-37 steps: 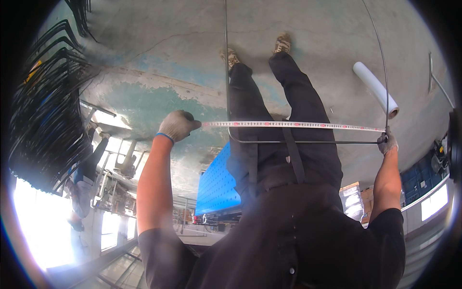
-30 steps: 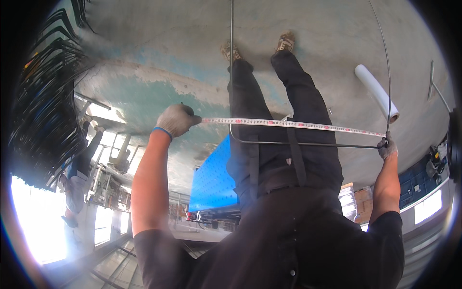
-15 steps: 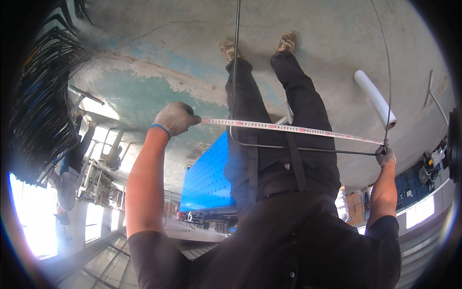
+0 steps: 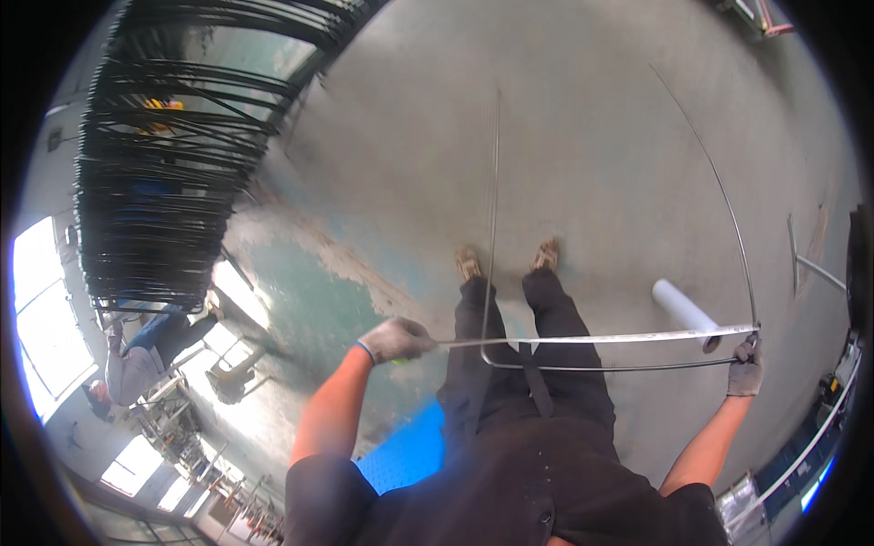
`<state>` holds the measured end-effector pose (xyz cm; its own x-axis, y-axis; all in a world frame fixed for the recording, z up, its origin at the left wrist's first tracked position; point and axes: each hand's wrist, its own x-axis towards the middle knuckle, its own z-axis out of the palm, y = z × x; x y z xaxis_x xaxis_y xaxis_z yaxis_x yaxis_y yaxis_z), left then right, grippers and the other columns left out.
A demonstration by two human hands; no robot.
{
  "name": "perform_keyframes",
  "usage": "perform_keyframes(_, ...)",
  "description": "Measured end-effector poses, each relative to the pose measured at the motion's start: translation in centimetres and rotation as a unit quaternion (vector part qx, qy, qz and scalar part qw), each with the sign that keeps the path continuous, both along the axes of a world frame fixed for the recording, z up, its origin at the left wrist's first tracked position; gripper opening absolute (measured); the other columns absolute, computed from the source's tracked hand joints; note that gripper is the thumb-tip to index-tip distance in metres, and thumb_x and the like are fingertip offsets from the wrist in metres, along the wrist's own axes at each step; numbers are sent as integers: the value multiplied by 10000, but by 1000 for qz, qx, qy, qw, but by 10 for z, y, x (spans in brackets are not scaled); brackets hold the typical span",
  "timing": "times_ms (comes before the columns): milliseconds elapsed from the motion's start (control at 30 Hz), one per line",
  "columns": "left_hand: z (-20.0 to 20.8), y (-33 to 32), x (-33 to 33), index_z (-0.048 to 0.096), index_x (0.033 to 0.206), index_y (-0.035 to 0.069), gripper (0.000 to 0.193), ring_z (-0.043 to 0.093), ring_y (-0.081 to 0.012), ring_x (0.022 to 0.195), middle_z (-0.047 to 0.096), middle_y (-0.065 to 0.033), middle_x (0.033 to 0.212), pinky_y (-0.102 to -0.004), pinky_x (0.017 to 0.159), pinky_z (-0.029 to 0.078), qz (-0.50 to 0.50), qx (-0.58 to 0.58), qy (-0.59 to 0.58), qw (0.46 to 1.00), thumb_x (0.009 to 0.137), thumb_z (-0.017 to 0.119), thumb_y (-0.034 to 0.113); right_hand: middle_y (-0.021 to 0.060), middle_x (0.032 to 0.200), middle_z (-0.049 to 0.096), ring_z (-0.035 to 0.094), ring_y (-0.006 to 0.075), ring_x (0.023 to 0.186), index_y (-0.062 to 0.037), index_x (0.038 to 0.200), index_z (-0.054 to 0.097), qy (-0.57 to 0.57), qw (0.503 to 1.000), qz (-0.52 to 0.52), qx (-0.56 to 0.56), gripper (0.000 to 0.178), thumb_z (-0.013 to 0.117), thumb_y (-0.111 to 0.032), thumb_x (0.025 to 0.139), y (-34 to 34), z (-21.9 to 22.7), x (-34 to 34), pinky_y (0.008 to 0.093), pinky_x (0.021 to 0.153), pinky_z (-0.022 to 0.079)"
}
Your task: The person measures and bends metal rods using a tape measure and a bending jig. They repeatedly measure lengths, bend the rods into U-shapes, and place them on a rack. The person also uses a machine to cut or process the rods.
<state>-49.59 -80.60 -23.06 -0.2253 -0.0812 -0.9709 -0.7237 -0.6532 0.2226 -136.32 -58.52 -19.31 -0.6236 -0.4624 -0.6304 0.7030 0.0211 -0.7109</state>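
A thin metal rod bent into a U-shaped frame [image 4: 619, 369] is held out in front of my body, its two long legs reaching away over the floor. My right hand [image 4: 746, 371], in a pale glove, is closed around its right-hand corner. A tape measure's white blade [image 4: 628, 338] stretches from that corner across to the left, just above the frame's cross bar. Beyond the frame's left leg, my gloved left hand [image 4: 399, 340] is closed on the tape measure. A bit of yellow-green shows under those fingers; the rest of the case is hidden.
A rack of many black bent rods [image 4: 173, 182] stands at upper left, with a person [image 4: 137, 364] beyond it. A white roll [image 4: 681, 303] lies on the floor at right. A blue perforated table [image 4: 405, 450] is beside my left side. Metal bars [image 4: 818, 271] lie far right.
The view has shifted, showing more floor and rack. Both hands and the frame sit lower in the picture. My left hand is nearer the frame's left leg, and the blade now looks edge-on there.
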Motion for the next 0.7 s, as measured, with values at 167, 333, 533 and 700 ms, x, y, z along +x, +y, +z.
perform_keyframes(167,44,30,-17,816,1099,41,368,635,-111,740,726,-12,859,-289,667,513,125,-24,53,990,1003,819,397,-11,875,550,485,95,760,-52,1146,665,172,984,31,-42,298,669,-349,1134,-121,53,110,267,670,418)
perform_keyframes(333,85,48,-32,768,1141,-14,364,644,-157,741,727,-59,885,-323,669,511,344,-87,58,933,1060,760,341,-56,757,466,391,75,596,-141,925,614,260,965,24,-13,351,675,-434,1108,-249,108,190,288,532,285)
perform_keyframes(533,95,71,-42,755,1093,-11,362,631,-152,710,706,-55,857,-337,626,503,423,-134,11,896,1043,778,347,-93,634,340,293,65,518,-213,761,510,373,916,138,-44,401,653,-420,1073,-392,224,152,310,505,193)
perform_keyframes(700,74,112,-51,767,1121,-27,403,658,-162,738,742,-76,900,-332,656,517,414,-159,-38,895,1016,798,361,-105,618,340,243,59,493,-218,780,536,496,830,254,-32,432,652,-508,1078,-421,361,118,312,484,170)
